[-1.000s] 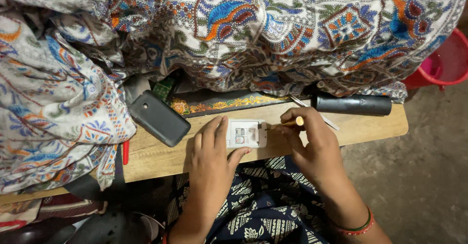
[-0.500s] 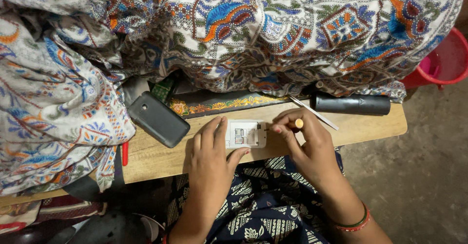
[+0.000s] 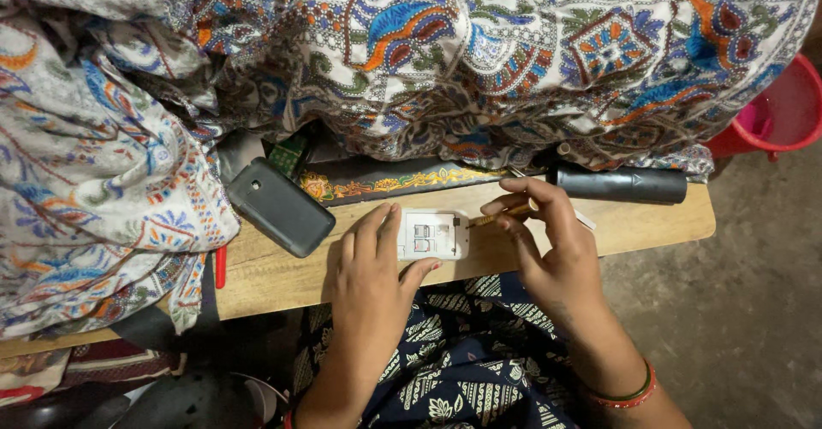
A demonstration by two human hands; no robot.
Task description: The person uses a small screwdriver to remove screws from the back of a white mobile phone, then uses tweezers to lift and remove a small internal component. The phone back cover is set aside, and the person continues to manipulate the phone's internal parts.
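A small white device with its back open lies flat on a wooden plank. My left hand rests on the plank and presses the device's left side with its fingers. My right hand grips a thin tool with a yellow handle; its tip touches the device's right edge. Just left of my left hand, a dark grey phone-like case lies tilted on the plank.
A large patterned cloth covers the plank's far side and drapes over its left end. A black cylinder lies at the right end. A red tool sticks out under the cloth. A pink bucket stands at the far right.
My right hand and the tool have shifted slightly against the device's right edge. My left hand stays on the device.
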